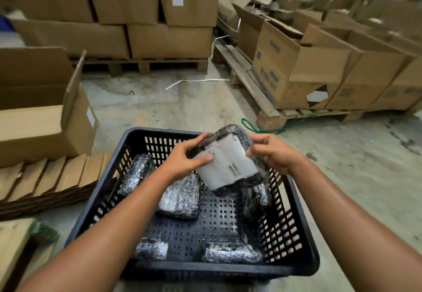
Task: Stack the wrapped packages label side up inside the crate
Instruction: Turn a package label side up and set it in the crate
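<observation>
Both hands, left hand (182,158) and right hand (274,154), pinching glossy film-wrapped package (228,161) between them, white label up, above perforated black plastic crate (294,211)

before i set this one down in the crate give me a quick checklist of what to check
1. Both hands gripping: left hand and right hand hold the black plastic-wrapped package at its ends: ok.
2. White label facing up: ok.
3. Package over the dark perforated plastic crate: ok.
4. Bare crate floor to land on, centre: ok.
5. Loose wrapped packages already inside stacked neatly: not ok, scattered.
6. Their labels facing up: cannot tell.
</observation>
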